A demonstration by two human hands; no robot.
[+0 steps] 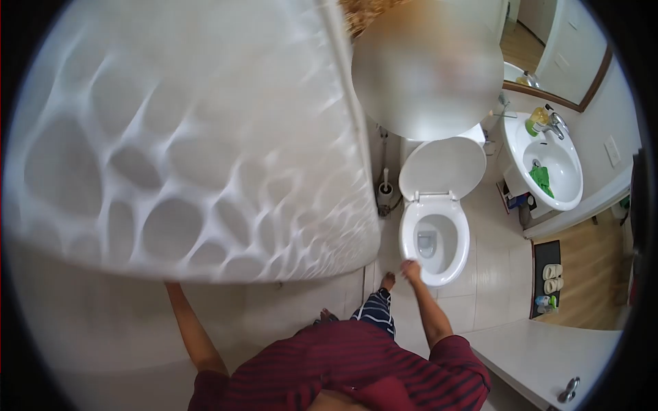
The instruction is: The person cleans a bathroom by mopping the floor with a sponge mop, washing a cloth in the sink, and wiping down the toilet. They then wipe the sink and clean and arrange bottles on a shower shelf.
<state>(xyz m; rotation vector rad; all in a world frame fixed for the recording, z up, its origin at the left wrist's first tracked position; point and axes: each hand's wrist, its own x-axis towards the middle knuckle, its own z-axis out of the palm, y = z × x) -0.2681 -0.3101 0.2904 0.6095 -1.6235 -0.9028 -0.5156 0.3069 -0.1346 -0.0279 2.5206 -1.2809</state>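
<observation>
A large white shower curtain (205,157) with a pebble-like pattern fills the left half of the head view, spread out and close to me. My left forearm (190,323) reaches up to its lower edge, and the hand is hidden behind the fabric. On the other side, my right hand (411,269) is held with its fingers curled closed, overlapping the front left rim of the toilet bowl (407,236); I cannot tell whether anything is inside the fist. The toilet lid (442,168) is raised.
A toilet brush (385,190) stands left of the toilet. To the right, a white sink (556,161) holds a green cloth (541,181), with a soap bottle (538,122) by the faucet. Slippers (552,279) lie on a dark mat near the door (534,353). A blurred round patch covers the top centre.
</observation>
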